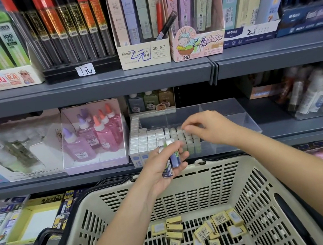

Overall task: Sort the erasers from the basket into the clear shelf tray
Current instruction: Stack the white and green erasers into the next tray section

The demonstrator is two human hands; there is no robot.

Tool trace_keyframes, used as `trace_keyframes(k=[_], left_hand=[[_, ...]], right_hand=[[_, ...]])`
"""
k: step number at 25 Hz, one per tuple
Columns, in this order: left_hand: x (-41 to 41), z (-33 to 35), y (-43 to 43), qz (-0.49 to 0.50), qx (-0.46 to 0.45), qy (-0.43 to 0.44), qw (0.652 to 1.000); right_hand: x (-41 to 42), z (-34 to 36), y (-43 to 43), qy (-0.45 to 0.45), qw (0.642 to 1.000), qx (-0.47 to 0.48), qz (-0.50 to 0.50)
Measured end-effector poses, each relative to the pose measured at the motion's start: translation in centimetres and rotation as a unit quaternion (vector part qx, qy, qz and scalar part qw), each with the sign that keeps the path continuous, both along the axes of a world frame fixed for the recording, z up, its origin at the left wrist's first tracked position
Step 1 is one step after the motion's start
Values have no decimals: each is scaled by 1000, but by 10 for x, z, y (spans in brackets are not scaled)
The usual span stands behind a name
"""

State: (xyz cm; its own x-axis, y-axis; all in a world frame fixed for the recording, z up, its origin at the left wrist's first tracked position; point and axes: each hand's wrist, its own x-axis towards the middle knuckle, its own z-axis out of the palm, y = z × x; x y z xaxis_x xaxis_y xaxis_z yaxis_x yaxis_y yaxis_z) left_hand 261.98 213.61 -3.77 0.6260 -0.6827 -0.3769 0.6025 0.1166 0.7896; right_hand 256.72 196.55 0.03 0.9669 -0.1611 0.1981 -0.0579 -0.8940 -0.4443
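My left hand grips two or three erasers with blue and green sleeves, upright, just in front of the clear shelf tray. Rows of white erasers stand packed in the tray's left half. My right hand hovers over the middle rows, fingers curled down with the tips at the eraser tops; whether it pinches one is hidden. Below, the beige plastic basket holds several yellow-sleeved erasers scattered on its bottom.
Pink and purple glue bottles sit in a box left of the tray. A grey shelf edge runs above with pencil-lead boxes. More stationery fills the lower shelf at left and the shelf's right side.
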Motion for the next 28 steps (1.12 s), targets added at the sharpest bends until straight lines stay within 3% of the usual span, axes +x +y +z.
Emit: trace_keyframes(k=[3,8,14,19,23,28], left_hand=[[-3,-1,-4,-12,-3,1,1000],[-9,0,-10,-33,-4,-9,999],[-8,2,-16,-4,7,5,1000],[-7,0,-20,43,24,-18,999],[-4,-5,-10,69,35,-72,994],[1,-3,-1,79,38,-63,994]], right_hand=[[-9,0,13,37,994,75,67],[-20,3,8,46,971,228,54],[-17,9,-3,76,958,277,-14],[-10,12,-2,88,967,237,-20],[0,21,-32,-40,940,307,-141],[10,14,-33,-39,981,120,-149]])
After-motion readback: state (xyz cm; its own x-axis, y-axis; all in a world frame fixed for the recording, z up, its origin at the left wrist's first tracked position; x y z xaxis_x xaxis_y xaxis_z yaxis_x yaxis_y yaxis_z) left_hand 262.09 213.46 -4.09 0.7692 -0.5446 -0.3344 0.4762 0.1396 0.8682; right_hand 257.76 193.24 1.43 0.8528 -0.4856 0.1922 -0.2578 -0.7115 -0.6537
